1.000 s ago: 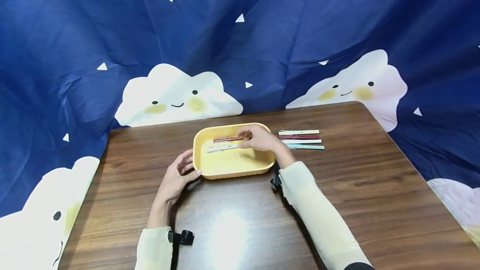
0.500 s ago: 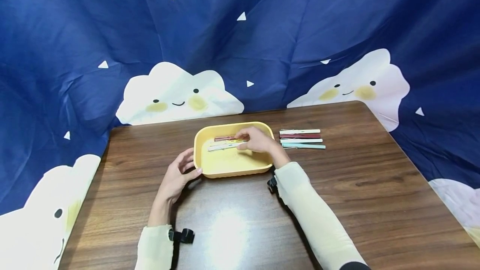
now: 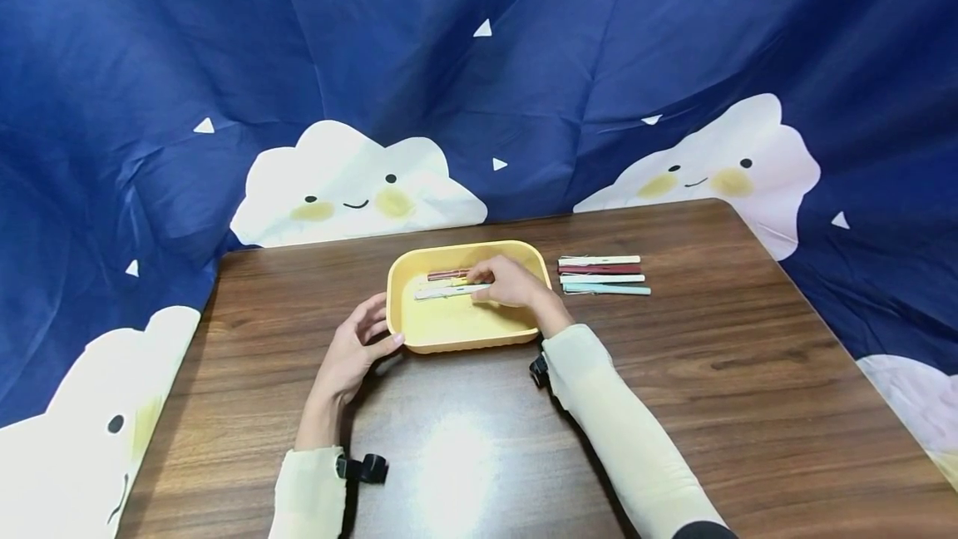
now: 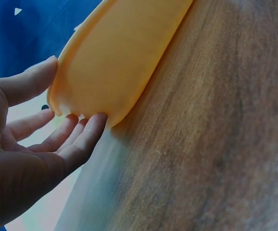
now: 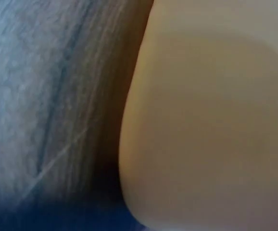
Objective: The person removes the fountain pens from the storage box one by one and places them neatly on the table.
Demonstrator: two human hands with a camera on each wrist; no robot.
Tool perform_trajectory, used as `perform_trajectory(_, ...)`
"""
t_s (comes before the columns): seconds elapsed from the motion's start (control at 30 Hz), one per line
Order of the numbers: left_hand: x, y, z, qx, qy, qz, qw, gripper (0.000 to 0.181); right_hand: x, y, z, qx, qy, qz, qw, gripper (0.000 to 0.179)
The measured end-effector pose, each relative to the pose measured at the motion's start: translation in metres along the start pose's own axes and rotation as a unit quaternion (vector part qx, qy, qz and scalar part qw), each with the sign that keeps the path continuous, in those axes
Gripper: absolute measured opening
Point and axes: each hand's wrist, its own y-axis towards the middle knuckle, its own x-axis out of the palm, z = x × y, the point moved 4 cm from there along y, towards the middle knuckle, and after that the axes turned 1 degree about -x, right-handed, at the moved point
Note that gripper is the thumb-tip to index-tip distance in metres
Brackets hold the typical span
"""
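In the head view, the yellow tray (image 3: 449, 335) sits on the wooden table. My left hand (image 3: 349, 353) touches its left end, thumb at the near corner. In the left wrist view the left hand (image 4: 38, 130) has its thumb against the rim and its loosely bent fingertips on the end wall. Inside the tray a dark red pen (image 3: 441, 276), a yellow pen (image 3: 460, 281) and a pale pen (image 3: 440, 294) lie side by side. My right hand (image 3: 509, 283) reaches over the tray's right side, thumb and fingers pinching about the pens' right ends, which it partly hides.
Right of the tray, several pens lie in a row on the table: a white pen (image 3: 609, 259), a dark red pen (image 3: 609, 269), another white pen (image 3: 621, 279) and a light blue pen (image 3: 621, 290). A blue cloud-print cloth (image 3: 419, 40) hangs behind the table (image 3: 711, 373).
My right hand has shifted slightly left over the pens in the tray, and its forearm has drawn a little left too. The left hand stays at the tray's end.
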Motion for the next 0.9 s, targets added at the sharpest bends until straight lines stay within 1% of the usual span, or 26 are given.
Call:
perform_trajectory(0.1,-0.001,0.0,-0.001,-0.001,0.001,0.0,1.0,0.074,0.002,0.0,-0.001,0.001,-0.011,-0.001,0.9999,0.029)
perform_trajectory(0.3,-0.001,0.001,-0.001,-0.002,0.005,0.001,1.0,0.074,0.006,0.002,-0.002,0.019,-0.039,0.004,0.9991,0.033)
perform_trajectory(0.43,0.0,0.001,0.0,-0.001,0.006,0.002,1.0,0.074,0.009,0.003,-0.003,0.03,-0.043,0.01,0.9986,0.029)
perform_trajectory(0.63,0.0,0.0,0.001,-0.002,0.008,0.003,1.0,0.074,0.01,0.004,-0.003,0.02,-0.04,0.014,0.9989,0.027)
perform_trajectory(0.9,0.0,0.0,0.0,-0.002,0.011,0.004,0.9999,0.074,0.013,0.006,-0.001,0.012,-0.075,0.006,0.9971,0.011)
